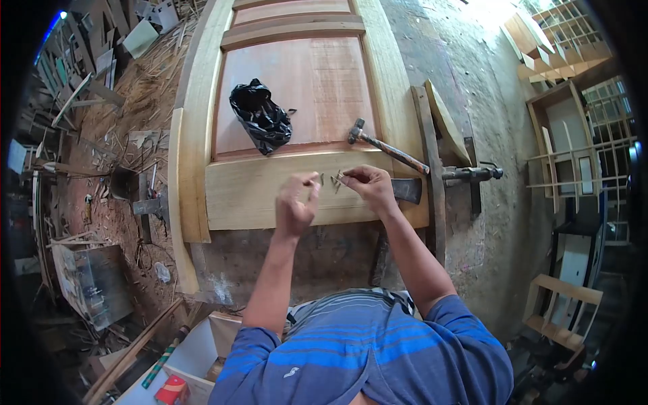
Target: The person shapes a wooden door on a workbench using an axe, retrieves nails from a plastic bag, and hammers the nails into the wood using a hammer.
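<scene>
A panelled wooden door (270, 182) lies flat in front of me. Over its near rail, my right hand (374, 191) is closed in a pinch on a small brass-coloured fastener, a nail or screw. Several more small fasteners (322, 179) lie on the wood between my hands. My left hand (295, 206) is just left of them, smeared by motion, so its grip is unclear. A hammer (391, 150) rests beyond my right hand, its head on the door panel. An open black plastic bag (263, 118) sits on the panel; its contents are hidden.
A dark flat metal blade (407, 190) lies right of my right wrist. A clamp (472, 173) stands at the door's right edge, another clamp (150, 206) at its left. Wood scraps (142, 115) litter the floor. Wooden frames (567, 135) stand at right.
</scene>
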`<action>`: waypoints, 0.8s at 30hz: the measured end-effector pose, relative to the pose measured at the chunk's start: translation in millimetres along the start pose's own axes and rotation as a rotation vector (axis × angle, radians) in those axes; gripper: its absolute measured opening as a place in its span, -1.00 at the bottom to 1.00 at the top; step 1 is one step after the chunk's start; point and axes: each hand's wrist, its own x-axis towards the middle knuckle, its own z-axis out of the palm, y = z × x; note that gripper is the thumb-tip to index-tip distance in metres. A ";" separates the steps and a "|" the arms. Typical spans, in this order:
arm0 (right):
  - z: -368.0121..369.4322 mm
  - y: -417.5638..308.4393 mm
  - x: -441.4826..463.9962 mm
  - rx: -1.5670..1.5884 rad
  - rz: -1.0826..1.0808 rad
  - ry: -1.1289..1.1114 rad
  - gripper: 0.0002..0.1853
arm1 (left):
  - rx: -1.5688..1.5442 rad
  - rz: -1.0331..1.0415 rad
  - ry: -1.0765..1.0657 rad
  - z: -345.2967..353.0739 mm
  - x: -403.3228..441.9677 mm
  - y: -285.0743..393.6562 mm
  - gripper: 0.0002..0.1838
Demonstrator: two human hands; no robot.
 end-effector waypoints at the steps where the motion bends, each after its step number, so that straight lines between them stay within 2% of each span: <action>1: -1.9 -1.4 -1.7 0.043 0.005 -0.044 -0.82 | -0.149 -0.123 -0.075 10.0 -12.3 3.7 -0.69; 4: 0.2 -4.2 -17.4 0.111 0.067 -0.180 -0.84 | -0.266 -0.219 -0.038 38.1 -33.4 9.9 -0.74; 8: -13.2 15.8 -34.7 -0.124 0.044 -0.109 -0.80 | -0.315 -0.214 -0.130 53.4 -48.2 -10.6 -0.79; 9: -18.2 8.3 -38.4 -0.267 -0.060 0.011 -0.78 | -0.281 -0.214 -0.164 48.7 -43.3 -1.7 -0.84; 11: -33.8 -20.8 -54.5 -0.556 -0.258 0.259 -0.74 | -0.265 -0.210 -0.093 48.7 -38.8 3.1 -0.85; 14: -58.9 -37.0 -93.5 -0.821 -0.146 0.456 -0.59 | -0.248 -0.198 -0.038 45.8 -35.5 -4.9 -0.86; 15: -64.8 -33.9 -108.7 -0.852 0.059 0.373 -0.42 | -0.251 -0.209 -0.007 46.3 -38.0 -12.5 -0.86; 16: -62.9 -27.0 -129.9 -0.937 0.099 0.325 -0.24 | -0.253 -0.225 0.020 44.7 -41.6 -16.8 -0.85; 17: -57.5 -22.2 -148.3 -0.995 0.266 0.237 -0.09 | -0.276 -0.272 0.014 41.6 -43.2 -16.3 -0.88; 18: -51.1 -6.1 -165.9 -1.012 0.305 0.178 0.00 | -0.298 -0.265 0.013 40.5 -45.8 -20.4 -0.88; 19: -43.6 15.6 -181.9 -0.986 0.318 0.137 -0.05 | -0.320 -0.259 0.014 40.9 -48.8 -27.0 -0.89; 20: -33.6 34.8 -194.9 -0.819 0.357 0.167 -0.19 | -0.343 -0.255 0.018 40.4 -52.2 -31.3 -0.89; 22: -20.3 53.9 -203.2 -0.456 0.286 0.331 -0.31 | -0.328 -0.270 0.011 37.3 -60.8 -28.3 -0.86; 24: -26.2 38.4 -209.1 -0.435 0.237 0.320 -0.35 | -0.315 -0.257 0.017 28.4 -63.2 -22.1 -0.84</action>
